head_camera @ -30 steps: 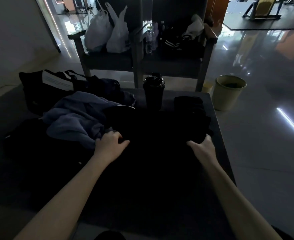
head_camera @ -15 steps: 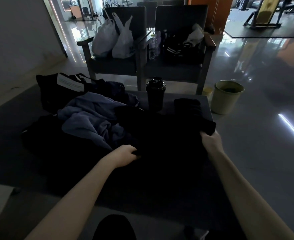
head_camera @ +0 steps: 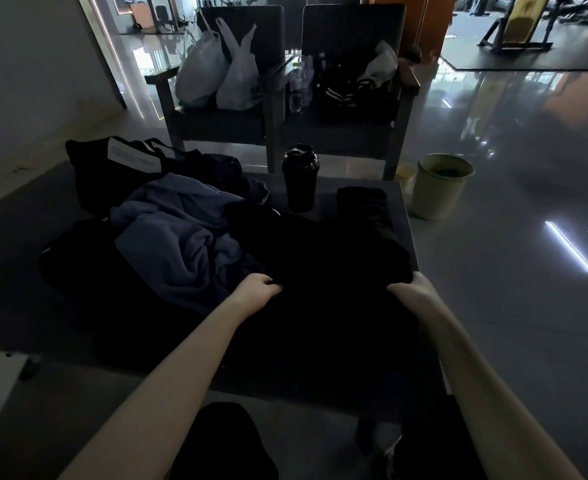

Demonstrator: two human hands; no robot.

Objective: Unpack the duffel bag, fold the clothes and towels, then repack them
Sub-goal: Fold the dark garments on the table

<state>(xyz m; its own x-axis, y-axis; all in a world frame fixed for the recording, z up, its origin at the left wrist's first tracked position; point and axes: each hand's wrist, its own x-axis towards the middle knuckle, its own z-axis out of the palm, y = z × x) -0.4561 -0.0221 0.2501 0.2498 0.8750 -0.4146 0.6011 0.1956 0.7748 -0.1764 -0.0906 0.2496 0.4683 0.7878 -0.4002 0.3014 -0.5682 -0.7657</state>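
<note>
A black garment [head_camera: 330, 271] lies spread over the right half of the dark low table [head_camera: 401, 202]. My left hand [head_camera: 256, 291] grips its left edge and my right hand [head_camera: 412, 291] grips its right edge, fingers curled into the cloth. A crumpled grey-blue towel or sweatshirt [head_camera: 181, 233] sits to the left of it. Behind that lies the black duffel bag [head_camera: 112, 171] with a white label. A folded black item [head_camera: 363, 206] rests at the table's far right. The dim light hides the garment's shape.
A black shaker bottle [head_camera: 300, 178] stands at the table's far edge. Two dark chairs [head_camera: 230, 126] behind hold white plastic bags [head_camera: 219, 74] and dark clothes. A pale green bin [head_camera: 439, 185] stands on the glossy floor to the right.
Both hands have pulled back toward me while holding the black garment, drawing it nearer. The view has tipped down, showing my knees.
</note>
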